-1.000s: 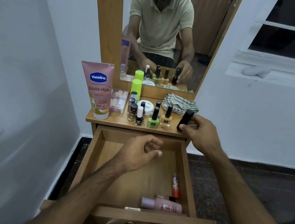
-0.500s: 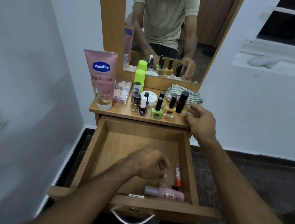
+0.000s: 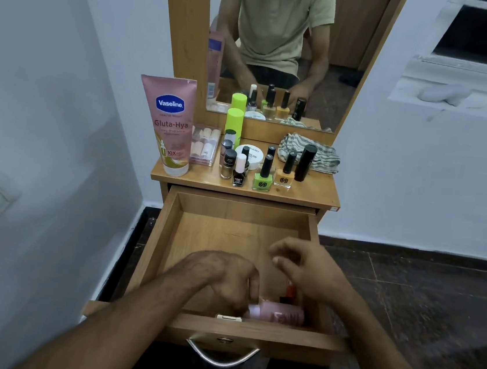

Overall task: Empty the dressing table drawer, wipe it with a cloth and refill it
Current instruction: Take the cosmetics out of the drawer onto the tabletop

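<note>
The wooden drawer (image 3: 169, 236) stands pulled out under the dressing table top (image 3: 311, 192). A pink bottle (image 3: 282, 313) lies at the drawer's front, with a small orange tube (image 3: 290, 291) behind it. My left hand (image 3: 219, 275) reaches down onto the left end of the pink bottle, fingers curled at it. Blurred, my right hand (image 3: 308, 270) hovers over the drawer's right side, fingers loosely bent and holding nothing. A striped cloth (image 3: 321, 159) lies at the back right of the table top.
On the table top stand a pink Vaseline tube (image 3: 170, 124), a clear case (image 3: 205, 146), a lime-green can (image 3: 234, 122), a white jar (image 3: 253, 155), several nail polish bottles (image 3: 263, 174) and a black tube (image 3: 305, 162). A mirror (image 3: 282, 46) rises behind; a wall (image 3: 45, 131) is close on the left.
My right hand let go of the black tube on the table top and came down over the drawer. My left hand sank to the pink bottle. The view tilted down.
</note>
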The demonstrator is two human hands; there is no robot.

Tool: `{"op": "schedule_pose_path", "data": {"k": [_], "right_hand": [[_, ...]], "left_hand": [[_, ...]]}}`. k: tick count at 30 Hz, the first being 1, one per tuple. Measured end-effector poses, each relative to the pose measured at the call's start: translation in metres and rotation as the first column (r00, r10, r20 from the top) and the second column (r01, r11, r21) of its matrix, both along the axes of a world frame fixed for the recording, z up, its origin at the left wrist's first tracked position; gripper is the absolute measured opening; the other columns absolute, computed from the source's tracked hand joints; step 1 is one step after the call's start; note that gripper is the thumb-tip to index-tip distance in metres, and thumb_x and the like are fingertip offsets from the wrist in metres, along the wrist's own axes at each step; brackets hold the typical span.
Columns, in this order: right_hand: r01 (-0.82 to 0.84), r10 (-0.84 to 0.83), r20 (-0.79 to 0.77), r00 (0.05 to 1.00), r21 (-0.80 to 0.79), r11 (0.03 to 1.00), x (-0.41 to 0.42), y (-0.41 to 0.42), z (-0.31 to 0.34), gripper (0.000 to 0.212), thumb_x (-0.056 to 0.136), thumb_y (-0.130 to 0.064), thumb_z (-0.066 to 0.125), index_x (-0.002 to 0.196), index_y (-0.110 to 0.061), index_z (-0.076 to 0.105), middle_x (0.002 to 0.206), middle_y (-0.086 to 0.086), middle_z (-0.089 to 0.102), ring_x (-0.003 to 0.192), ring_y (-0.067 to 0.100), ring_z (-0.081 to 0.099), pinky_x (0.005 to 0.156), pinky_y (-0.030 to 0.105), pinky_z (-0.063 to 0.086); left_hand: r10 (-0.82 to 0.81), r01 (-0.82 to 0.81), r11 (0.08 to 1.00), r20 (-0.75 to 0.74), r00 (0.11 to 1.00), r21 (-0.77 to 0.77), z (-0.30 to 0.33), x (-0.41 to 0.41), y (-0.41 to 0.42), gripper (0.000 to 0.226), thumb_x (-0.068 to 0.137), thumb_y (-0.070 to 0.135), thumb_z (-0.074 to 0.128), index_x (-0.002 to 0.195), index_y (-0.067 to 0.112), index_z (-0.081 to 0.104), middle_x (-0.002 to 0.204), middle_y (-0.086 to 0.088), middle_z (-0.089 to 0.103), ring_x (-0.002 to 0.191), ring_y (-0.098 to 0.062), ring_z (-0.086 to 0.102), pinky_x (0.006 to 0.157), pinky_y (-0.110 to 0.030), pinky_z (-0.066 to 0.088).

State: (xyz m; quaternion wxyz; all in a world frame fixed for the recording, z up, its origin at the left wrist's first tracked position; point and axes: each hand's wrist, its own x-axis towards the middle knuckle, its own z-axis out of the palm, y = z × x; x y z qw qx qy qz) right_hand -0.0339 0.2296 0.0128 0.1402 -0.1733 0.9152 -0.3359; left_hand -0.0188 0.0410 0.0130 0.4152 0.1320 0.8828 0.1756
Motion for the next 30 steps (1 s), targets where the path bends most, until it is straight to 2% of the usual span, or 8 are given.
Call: {"op": "schedule_pose_path", "data": {"k": [5,8,12,15,18,21,25,30], "right_hand": [[-0.168,0.150,0.132,0.980,0.143,0.975,-0.002,0.005,0.007,0.026,0.095,-0.031,0.069,0.121,-0.032,0.069,0.114,-0.016,0.069,0.100,-0.003,0.063,0.089,0.022,0.053],[-0.264,0.236,0.210,0.949,0.121,0.957,0.002,0.008,0.012,0.024,0.094,-0.039,0.069,0.118,-0.034,0.069,0.101,-0.013,0.071,0.087,0.002,0.067,0.083,0.030,0.057],[-0.110,0.139,0.134,0.981,-0.201,0.973,0.005,0.008,0.026,0.029,0.091,-0.035,0.073,0.119,-0.032,0.067,0.101,-0.012,0.070,0.090,0.010,0.067,0.079,0.030,0.059],[0.021,-0.002,0.044,0.999,-0.437,0.899,0.000,-0.005,0.053,0.036,0.081,-0.036,0.076,0.114,-0.027,0.068,0.102,-0.014,0.072,0.095,0.008,0.070,0.081,0.028,0.060],[-0.067,0.017,-0.113,0.993,-0.456,0.887,-0.014,-0.033,0.082,0.030,0.087,-0.031,0.077,0.116,-0.024,0.069,0.104,-0.010,0.073,0.096,0.009,0.070,0.080,0.028,0.058],[-0.151,0.070,-0.250,0.966,-0.324,0.934,-0.034,-0.068,0.110,0.028,0.092,-0.028,0.074,0.119,-0.026,0.068,0.103,-0.013,0.069,0.085,0.004,0.066,0.070,0.023,0.056],[-0.149,0.081,-0.314,0.946,-0.200,0.968,-0.061,-0.113,0.131,0.030,0.090,-0.024,0.075,0.119,-0.027,0.067,0.101,-0.014,0.070,0.081,0.005,0.067,0.071,0.027,0.058],[-0.112,0.060,-0.272,0.960,-0.181,0.977,-0.084,-0.147,0.127,0.032,0.091,-0.018,0.074,0.120,-0.026,0.064,0.102,-0.010,0.070,0.081,0.005,0.068,0.064,0.027,0.059]], "left_hand": [[0.208,-0.218,0.934,0.066,0.976,0.282,0.010,-0.006,-0.025,0.031,0.090,0.011,0.072,0.118,0.016,0.060,0.104,-0.005,0.067,0.078,-0.009,0.067,0.068,-0.020,0.055],[0.370,-0.409,0.720,0.189,0.910,0.561,0.019,-0.008,-0.047,0.024,0.090,-0.002,0.070,0.110,0.008,0.061,0.104,-0.015,0.069,0.091,-0.024,0.072,0.089,-0.038,0.060],[0.517,-0.476,0.488,0.197,0.833,0.732,0.028,-0.006,-0.074,0.025,0.089,0.000,0.073,0.111,0.003,0.063,0.115,-0.024,0.069,0.098,-0.031,0.074,0.090,-0.038,0.060],[0.585,-0.476,0.381,0.192,0.788,0.793,0.029,0.001,-0.083,0.030,0.087,0.002,0.076,0.114,0.000,0.062,0.115,-0.022,0.069,0.102,-0.033,0.073,0.091,-0.041,0.060],[0.664,-0.458,0.270,0.181,0.725,0.847,0.028,0.007,-0.082,0.031,0.086,0.001,0.075,0.115,-0.002,0.063,0.110,-0.017,0.073,0.099,-0.029,0.074,0.089,-0.039,0.060],[0.751,-0.489,0.093,0.261,0.606,0.867,0.024,0.007,-0.083,0.031,0.090,-0.001,0.070,0.119,0.000,0.063,0.109,-0.018,0.074,0.098,-0.031,0.074,0.086,-0.036,0.062],[0.840,-0.585,0.071,0.267,0.472,0.808,0.014,0.007,-0.093,0.026,0.091,0.005,0.071,0.117,0.008,0.065,0.108,-0.015,0.076,0.092,-0.023,0.075,0.082,-0.033,0.061],[0.835,-0.638,0.185,0.223,0.503,0.747,0.009,0.013,-0.099,0.025,0.090,0.013,0.074,0.114,0.013,0.068,0.107,-0.010,0.076,0.086,-0.017,0.074,0.080,-0.032,0.060]]}}
